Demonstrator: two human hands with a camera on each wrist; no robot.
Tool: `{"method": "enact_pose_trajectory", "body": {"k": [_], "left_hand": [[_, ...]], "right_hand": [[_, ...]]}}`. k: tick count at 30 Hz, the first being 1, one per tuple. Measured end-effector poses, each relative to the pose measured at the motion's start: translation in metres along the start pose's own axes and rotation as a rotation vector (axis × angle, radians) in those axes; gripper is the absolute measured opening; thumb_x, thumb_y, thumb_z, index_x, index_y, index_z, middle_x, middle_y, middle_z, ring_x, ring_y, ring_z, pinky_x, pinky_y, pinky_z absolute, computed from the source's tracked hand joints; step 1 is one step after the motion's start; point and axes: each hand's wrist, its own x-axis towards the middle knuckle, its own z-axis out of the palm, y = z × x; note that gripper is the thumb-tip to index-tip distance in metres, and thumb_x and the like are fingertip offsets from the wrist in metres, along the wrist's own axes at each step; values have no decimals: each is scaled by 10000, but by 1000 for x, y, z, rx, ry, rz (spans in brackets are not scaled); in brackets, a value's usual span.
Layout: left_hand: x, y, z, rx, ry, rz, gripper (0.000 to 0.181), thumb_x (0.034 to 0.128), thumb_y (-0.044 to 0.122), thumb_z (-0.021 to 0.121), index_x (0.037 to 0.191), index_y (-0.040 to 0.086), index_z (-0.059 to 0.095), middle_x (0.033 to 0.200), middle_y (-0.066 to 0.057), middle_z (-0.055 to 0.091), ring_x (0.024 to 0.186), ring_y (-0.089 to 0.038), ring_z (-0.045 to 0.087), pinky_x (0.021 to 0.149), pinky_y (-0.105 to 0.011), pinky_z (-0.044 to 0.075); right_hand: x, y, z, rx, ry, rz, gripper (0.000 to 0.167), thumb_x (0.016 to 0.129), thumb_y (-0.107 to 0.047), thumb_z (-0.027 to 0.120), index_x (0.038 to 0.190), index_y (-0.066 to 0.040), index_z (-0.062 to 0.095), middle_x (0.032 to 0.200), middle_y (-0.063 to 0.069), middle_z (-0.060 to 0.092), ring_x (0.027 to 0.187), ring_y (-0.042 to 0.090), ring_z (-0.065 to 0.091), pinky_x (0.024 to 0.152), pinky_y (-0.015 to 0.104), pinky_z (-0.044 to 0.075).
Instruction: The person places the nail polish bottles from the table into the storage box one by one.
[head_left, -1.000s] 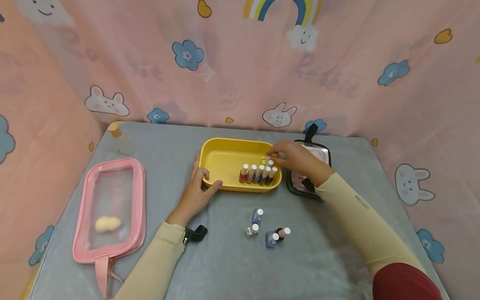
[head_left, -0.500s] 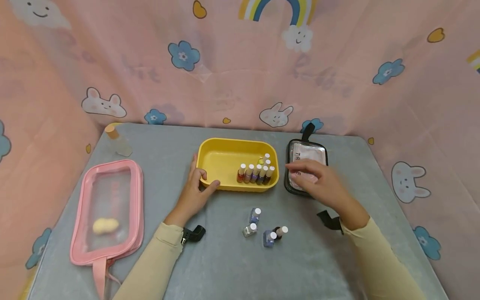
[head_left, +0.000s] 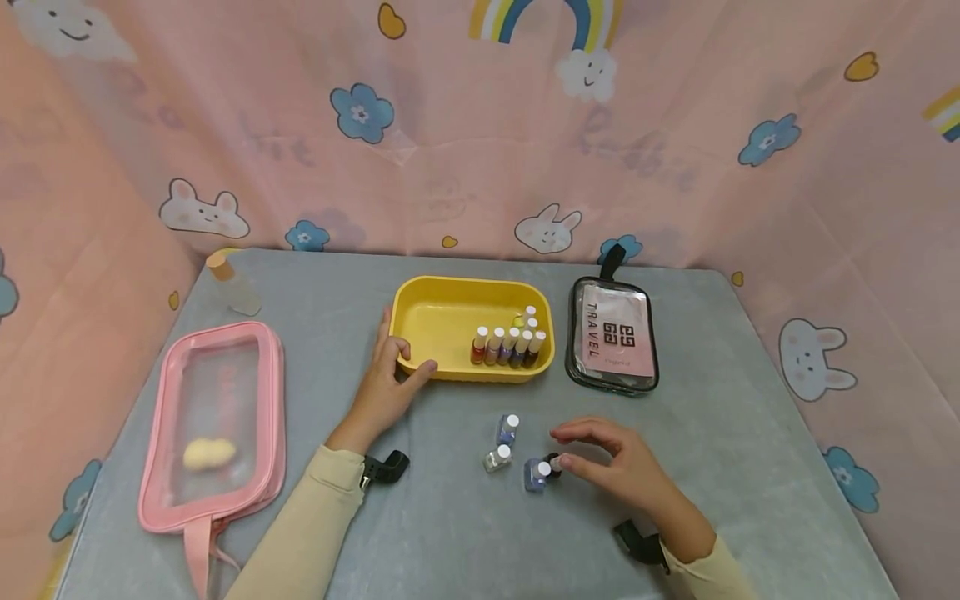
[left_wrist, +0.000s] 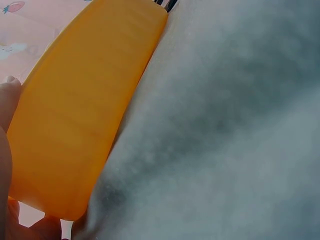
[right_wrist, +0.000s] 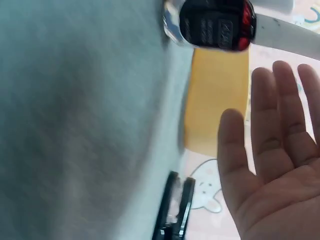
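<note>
My left hand [head_left: 380, 392] holds the left front corner of a yellow tray [head_left: 427, 358], thumb along the front and a finger bent over the rim. Inside the tray's right end, several small nail polish bottles [head_left: 491, 350] with white caps stand in a row, others behind them. Relaxed fingers of my right hand [head_left: 622, 462] hover beside a dark nail polish bottle [right_wrist: 215, 22], which they partly hide in the head view. A purple-blue nail polish bottle [head_left: 535, 475] stands against it. Further left are a clear nail polish bottle [head_left: 496, 459] and another blue nail polish bottle [head_left: 507, 431].
Right of the tray lies a black-edged clear travel pouch [head_left: 615, 337]. At the left is a pink-trimmed clear bag [head_left: 217, 408] with a pale yellow item [head_left: 209, 454] in it. A frosted bottle [head_left: 238, 292] stands at the back left. A printed pink curtain [head_left: 450, 150] hangs behind.
My right hand has left the tray's right end, passed over the travel pouch and come down beside the loose bottles. A bottle now stands behind the row. My left hand keeps its place.
</note>
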Motion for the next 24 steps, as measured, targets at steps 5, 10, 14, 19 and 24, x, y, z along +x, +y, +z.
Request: {"method": "enact_pose_trajectory", "body": {"k": [5,10,14,19,24], "left_hand": [[0,0,0,2,0,-3,453,1036,415,703,1036,140,343,1779,1,-75,1597,-306,120,1182,-556,261],[0,1,0,4,-2,-10,456,1031,425,707,1038,144,349,1779,9,-71,1593,-305,132,1189,-557,263],[0,1,0,-1,-5,-10,458,1031,417,710,1039,139,346,1776,26,-78,1596,-299,125,1190,-547,263],[-1,1,0,-2,-6,-10,455,1033,404,710,1039,135,343,1770,48,-85,1597,-290,119,1189,-535,265],[-1,2,0,-3,-4,-9,452,1034,404,709,1040,138,343,1777,19,-78,1596,-294,124,1185,-539,268]], "right_hand": [[-5,6,4,56,3,-53,243,920,17,798,1141,-82,783,1168,23,764,1099,116,692,983,258,504],[-7,10,6,79,-65,-89,234,979,36,718,1166,-91,780,1164,20,768,1106,124,692,984,271,507],[-8,10,5,63,-92,-95,239,1005,21,684,1191,-100,772,1171,13,766,1110,135,695,985,285,508],[-4,8,6,28,-72,-63,194,1003,-9,701,1143,-120,775,1132,-15,773,1078,135,702,991,277,497],[10,-3,2,-40,-27,-41,131,1004,-45,715,1086,-126,779,1070,-54,782,1020,117,706,983,296,496]]}}
